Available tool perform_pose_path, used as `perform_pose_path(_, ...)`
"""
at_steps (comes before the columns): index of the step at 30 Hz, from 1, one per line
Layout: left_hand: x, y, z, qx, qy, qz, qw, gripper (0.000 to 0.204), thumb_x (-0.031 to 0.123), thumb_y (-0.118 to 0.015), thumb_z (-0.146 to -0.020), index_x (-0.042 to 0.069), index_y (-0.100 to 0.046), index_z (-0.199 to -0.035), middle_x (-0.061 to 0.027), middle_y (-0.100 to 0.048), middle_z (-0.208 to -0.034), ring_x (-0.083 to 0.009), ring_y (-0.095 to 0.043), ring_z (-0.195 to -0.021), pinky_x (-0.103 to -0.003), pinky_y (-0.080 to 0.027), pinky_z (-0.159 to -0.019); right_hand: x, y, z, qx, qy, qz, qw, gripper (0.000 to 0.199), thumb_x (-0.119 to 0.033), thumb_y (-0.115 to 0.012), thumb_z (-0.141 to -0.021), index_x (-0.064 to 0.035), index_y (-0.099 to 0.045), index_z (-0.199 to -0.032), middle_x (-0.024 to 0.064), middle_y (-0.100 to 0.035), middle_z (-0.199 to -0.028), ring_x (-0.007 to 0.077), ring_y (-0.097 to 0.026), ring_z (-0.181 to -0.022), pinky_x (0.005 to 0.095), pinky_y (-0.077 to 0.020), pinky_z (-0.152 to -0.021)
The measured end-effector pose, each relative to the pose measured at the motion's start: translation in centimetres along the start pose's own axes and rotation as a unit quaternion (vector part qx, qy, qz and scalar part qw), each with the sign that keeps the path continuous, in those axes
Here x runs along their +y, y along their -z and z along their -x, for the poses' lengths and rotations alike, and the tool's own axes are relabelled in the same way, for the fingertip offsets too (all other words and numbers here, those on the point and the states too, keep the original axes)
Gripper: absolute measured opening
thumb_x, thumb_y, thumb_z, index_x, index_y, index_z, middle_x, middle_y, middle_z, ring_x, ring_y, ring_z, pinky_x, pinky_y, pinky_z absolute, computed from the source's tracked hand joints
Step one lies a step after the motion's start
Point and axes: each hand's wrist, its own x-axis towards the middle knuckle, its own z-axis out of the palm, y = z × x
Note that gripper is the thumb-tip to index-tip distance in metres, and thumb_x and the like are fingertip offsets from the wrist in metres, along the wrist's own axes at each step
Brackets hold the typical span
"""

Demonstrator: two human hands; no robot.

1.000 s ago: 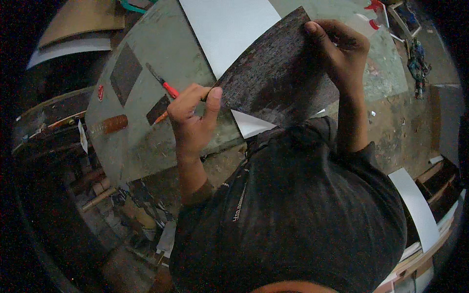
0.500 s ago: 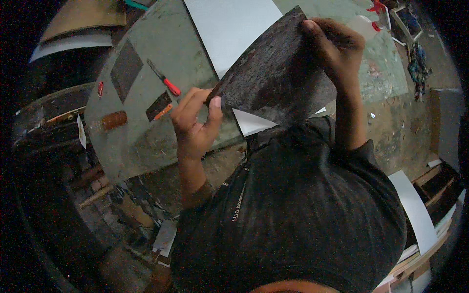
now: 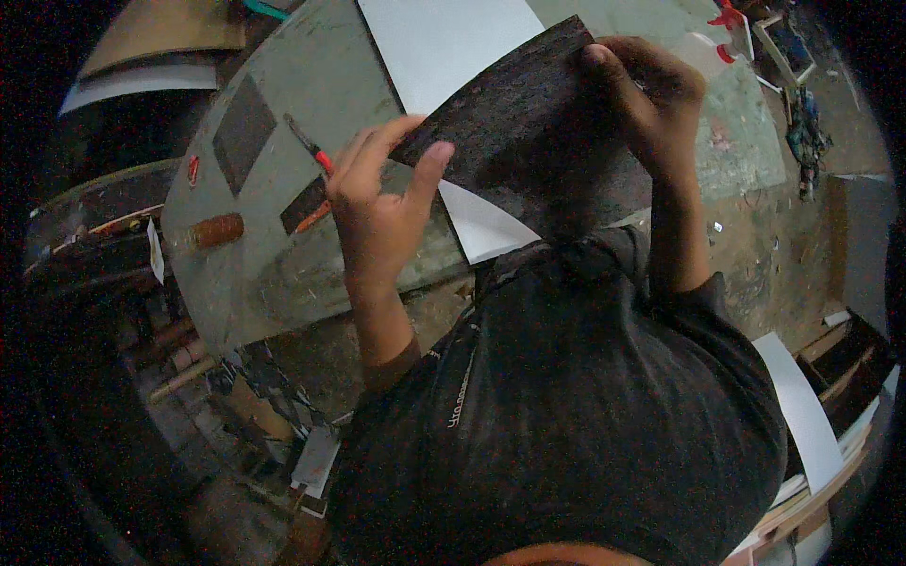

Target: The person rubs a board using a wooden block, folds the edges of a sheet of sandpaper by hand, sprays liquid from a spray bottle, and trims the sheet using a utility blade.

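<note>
A dark brown, rough-textured sheet [image 3: 538, 123] is held up, slightly bowed, above the table in front of my body. My right hand [image 3: 656, 99] pinches its far right corner, thumb on the face towards me and fingers behind. At the left corner is my left hand [image 3: 387, 198], thumb over the near face and fingers behind the edge. Under the sheet lies a white board [image 3: 453, 52], one corner of it showing near my waist. Left of my left hand are a red-handled knife [image 3: 310, 141], an orange-handled tool [image 3: 313, 217] partly covered by the hand, and a small dark piece [image 3: 300, 206].
The greenish table [image 3: 274, 274] also holds a grey rectangular piece [image 3: 243, 132], a brown cylindrical object [image 3: 219, 230] and a small red item [image 3: 193, 170]. A spray bottle [image 3: 725, 42] with a red top stands far right. White panels [image 3: 802, 406] lean at lower right.
My left hand has shifted up and right along the sheet's left edge, now partly covering the knife and orange tool. The sheet has tilted slightly; my right hand has stayed nearly in place.
</note>
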Motion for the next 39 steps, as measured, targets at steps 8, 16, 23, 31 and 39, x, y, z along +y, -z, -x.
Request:
perform_pose_path(8,-1.6,-3.3,-2.3,0.068,-0.07,0.061,0.993,0.026,0.025,-0.078,-0.088,0.0,-0.07,-0.085,-0.0095,-0.068,-0.071,-0.0174,-0.063,-0.062,-0.029,-0.048,-0.061,0.8,-0.2,0.2,0.026,-0.006,-0.028,0.999,0.016,-0.011,-0.073,-0.092,0.0023,-0.074,-0.101,0.0053,-0.074,-0.089,0.0108,-0.067,-0.083,0.0241,-0.0516,-0.078)
perform_pose_path(16,-0.7,-2.8,-3.2,0.062,-0.018,-0.011,0.998,0.049,0.038,-0.082,-0.084,0.002,-0.057,-0.063,-0.0028,-0.045,-0.047,-0.0104,-0.035,-0.045,-0.031,-0.03,-0.044,-1.1,-0.7,0.3,-0.017,0.025,-0.042,0.999,0.013,-0.009,-0.073,-0.092,0.0024,-0.073,-0.099,0.0043,-0.073,-0.087,0.0099,-0.066,-0.084,0.0233,-0.0509,-0.078)
perform_pose_path(23,-1.1,-2.6,-3.0,0.062,-0.056,-0.07,0.994,0.054,0.039,-0.083,-0.083,0.001,-0.054,-0.057,-0.0055,-0.045,-0.047,-0.0152,-0.036,-0.044,-0.032,-0.03,-0.044,-1.5,-0.9,0.0,-0.034,0.045,-0.007,0.998,0.016,-0.012,-0.073,-0.092,0.0026,-0.073,-0.097,0.0052,-0.073,-0.085,0.0097,-0.065,-0.082,0.0234,-0.05,-0.076)
perform_pose_path(31,-0.5,-1.0,-1.9,-0.016,-0.08,0.067,0.994,0.023,0.015,-0.076,-0.088,-0.001,-0.066,-0.075,-0.0103,-0.063,-0.065,-0.0177,-0.059,-0.056,-0.031,-0.045,-0.054,-1.1,-0.5,0.1,-0.015,0.032,-0.013,0.999,0.015,-0.011,-0.073,-0.092,0.0029,-0.073,-0.095,0.0044,-0.071,-0.082,0.0088,-0.064,-0.08,0.0227,-0.0491,-0.074)
perform_pose_path(39,-1.4,2.0,-2.6,-0.161,-0.177,0.058,0.969,0.009,0.004,-0.069,-0.088,-0.005,-0.068,-0.09,-0.0143,-0.066,-0.075,-0.0279,-0.066,-0.065,-0.035,-0.051,-0.062,-1.9,-0.6,0.5,-0.009,0.0,-0.052,0.999,0.016,-0.016,-0.077,-0.088,-0.0004,-0.075,-0.09,0.0081,-0.074,-0.08,0.0123,-0.069,-0.074,0.0275,-0.0539,-0.071)
